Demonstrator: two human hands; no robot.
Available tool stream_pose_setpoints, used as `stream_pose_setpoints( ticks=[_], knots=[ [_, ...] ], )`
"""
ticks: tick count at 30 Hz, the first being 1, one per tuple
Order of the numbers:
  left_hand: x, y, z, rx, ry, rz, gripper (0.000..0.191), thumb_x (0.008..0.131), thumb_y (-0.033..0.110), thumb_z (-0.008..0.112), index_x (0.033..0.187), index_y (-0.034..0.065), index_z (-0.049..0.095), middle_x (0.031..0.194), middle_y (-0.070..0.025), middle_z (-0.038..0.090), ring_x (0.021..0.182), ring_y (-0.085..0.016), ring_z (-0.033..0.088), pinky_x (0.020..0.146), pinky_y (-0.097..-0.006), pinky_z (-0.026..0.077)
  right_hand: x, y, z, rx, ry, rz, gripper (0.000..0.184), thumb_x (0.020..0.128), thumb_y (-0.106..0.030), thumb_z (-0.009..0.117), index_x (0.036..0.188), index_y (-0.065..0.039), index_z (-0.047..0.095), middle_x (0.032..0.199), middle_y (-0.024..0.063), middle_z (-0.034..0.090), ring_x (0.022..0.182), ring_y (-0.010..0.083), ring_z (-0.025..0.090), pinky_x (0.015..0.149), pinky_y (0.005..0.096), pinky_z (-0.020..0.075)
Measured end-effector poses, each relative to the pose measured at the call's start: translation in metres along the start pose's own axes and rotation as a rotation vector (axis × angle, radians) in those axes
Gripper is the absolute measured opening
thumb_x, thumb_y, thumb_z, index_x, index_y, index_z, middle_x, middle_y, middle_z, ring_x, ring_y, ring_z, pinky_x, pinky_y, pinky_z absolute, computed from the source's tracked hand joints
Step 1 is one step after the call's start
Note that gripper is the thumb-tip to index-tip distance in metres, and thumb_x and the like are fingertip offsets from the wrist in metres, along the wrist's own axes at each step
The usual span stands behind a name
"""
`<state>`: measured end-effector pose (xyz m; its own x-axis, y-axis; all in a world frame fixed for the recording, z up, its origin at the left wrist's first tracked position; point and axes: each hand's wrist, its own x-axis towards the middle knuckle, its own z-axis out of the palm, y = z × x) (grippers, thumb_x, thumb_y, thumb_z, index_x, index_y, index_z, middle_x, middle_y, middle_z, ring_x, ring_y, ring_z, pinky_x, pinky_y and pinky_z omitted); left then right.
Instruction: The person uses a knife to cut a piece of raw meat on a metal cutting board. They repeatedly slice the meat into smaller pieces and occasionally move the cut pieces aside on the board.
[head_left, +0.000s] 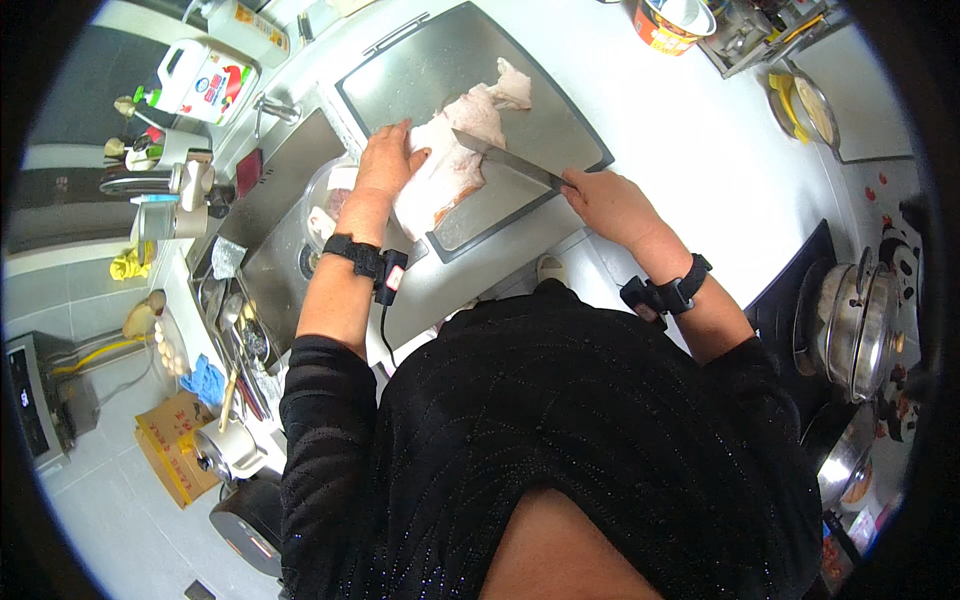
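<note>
A large pale slab of raw meat (442, 165) with skin lies across a metal cutting board (540, 124) with a dark rim. Its near end overhangs the board's edge beside the sink. My left hand (386, 161) holds the left side of the meat, thumb on top; some fingers are hidden. In my right hand (607, 199) is the handle of a kitchen knife (514, 161). The blade points up and left, its tip over the middle of the meat; how deep it sits in the meat I cannot tell.
Left of the board is a steel sink (281, 202) with a clear bowl (311, 195) of meat pieces, partly behind my left forearm. A white jug (199, 82) stands behind the faucet. A lidded steel pot (859, 330) sits on the stove at right. A paper tub (671, 30) is at the back.
</note>
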<state>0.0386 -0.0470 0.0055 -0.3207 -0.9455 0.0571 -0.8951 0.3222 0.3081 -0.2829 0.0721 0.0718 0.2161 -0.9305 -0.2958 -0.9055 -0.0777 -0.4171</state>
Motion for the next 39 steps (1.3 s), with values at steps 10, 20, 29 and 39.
stream_pose_setpoints(
  ticks=[10, 20, 29, 39],
  knots=[
    [-0.002, -0.017, 0.009, -0.226, -0.325, -0.423, 0.034, 0.083, 0.029, 0.071, 0.105, 0.0037, 0.066, 0.088, -0.0149, 0.071, 0.084, -0.031, 0.069, 0.077, -0.0381, 0.053, -0.002, 0.018, -0.003, -0.009, 0.125, 0.001, 0.029, 0.1, -0.028, 0.047, 0.114, -0.006, 0.061, 0.089, 0.0204, 0.068, 0.085, 0.0395, 0.066, 0.076, 0.0483, 0.0517],
    [-0.033, -0.011, -0.002, -0.221, 0.055, -0.516, 0.035, 0.085, 0.022, 0.068, 0.114, 0.0032, 0.064, 0.097, -0.0167, 0.07, 0.093, -0.035, 0.066, 0.086, -0.0432, 0.051, 0.012, -0.012, 0.0, 0.034, 0.18, -0.053, 0.028, 0.1, -0.026, 0.045, 0.109, -0.005, 0.06, 0.087, 0.0215, 0.067, 0.083, 0.0407, 0.066, 0.075, 0.0491, 0.0519],
    [0.027, 0.012, 0.011, -0.212, 0.086, -0.068, 0.05, 0.082, 0.024, 0.072, 0.124, 0.0001, 0.06, 0.116, -0.0217, 0.065, 0.11, -0.038, 0.06, 0.097, -0.0431, 0.047, 0.019, -0.013, 0.006, 0.14, 0.258, 0.149, 0.027, 0.098, -0.024, 0.045, 0.111, -0.005, 0.059, 0.091, 0.0207, 0.069, 0.086, 0.04, 0.066, 0.077, 0.0506, 0.0523],
    [0.061, 0.023, -0.004, -0.786, -0.395, -0.343, 0.029, 0.085, 0.018, 0.072, 0.108, 0.0029, 0.062, 0.09, -0.0044, 0.066, 0.083, -0.016, 0.064, 0.075, -0.03, 0.053, 0.063, 0.02, -0.016, -0.075, 0.159, 0.102, 0.025, 0.097, -0.025, 0.048, 0.105, -0.006, 0.062, 0.092, 0.02, 0.069, 0.089, 0.0387, 0.066, 0.079, 0.0491, 0.0524]
  ],
)
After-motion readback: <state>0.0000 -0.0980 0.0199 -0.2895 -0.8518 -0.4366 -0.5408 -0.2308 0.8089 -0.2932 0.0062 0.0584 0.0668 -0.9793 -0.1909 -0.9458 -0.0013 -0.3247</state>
